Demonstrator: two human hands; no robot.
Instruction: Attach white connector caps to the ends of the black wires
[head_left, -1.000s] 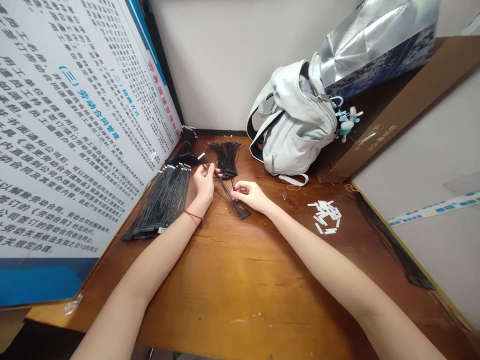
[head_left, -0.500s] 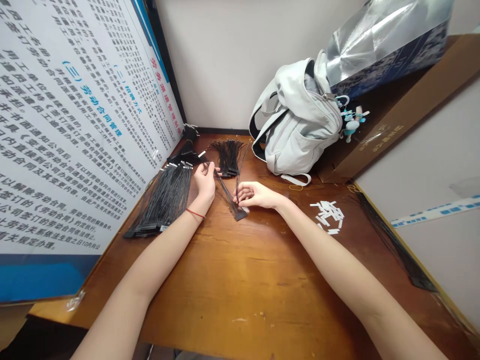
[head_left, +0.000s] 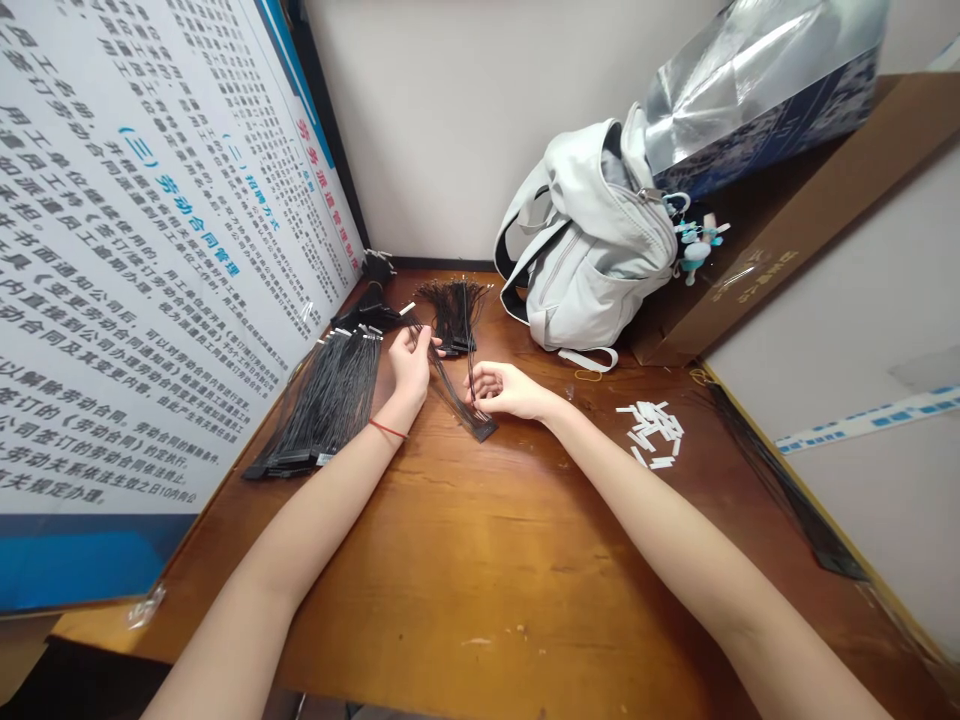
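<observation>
My left hand (head_left: pixel 412 362) is closed around the upper part of a black wire harness (head_left: pixel 448 388), whose strands slant down to a flat black connector (head_left: pixel 484 430) on the table. A white tip (head_left: pixel 406 309) pokes out above that hand. My right hand (head_left: pixel 504 390) pinches a few wires of the same harness just above the connector, and their loose ends stand up past the fingers. Left of my left hand lies a thick pile of black wire harnesses (head_left: pixel 330 395) with white tips. Behind my hands sits a smaller bundle of black wires (head_left: pixel 454 310).
Another tied black bundle (head_left: pixel 375 285) rests in the back left corner. Small white tubes (head_left: pixel 654 430) lie loose on the right of the wooden table (head_left: pixel 465 570). A pale backpack (head_left: pixel 589 240) and a cardboard box (head_left: pixel 750 270) stand at the back right. A printed board (head_left: pixel 150 250) borders the left.
The wires in my right hand have swung slightly left at their upper ends. Both hands keep their hold, and the view has shifted a little.
</observation>
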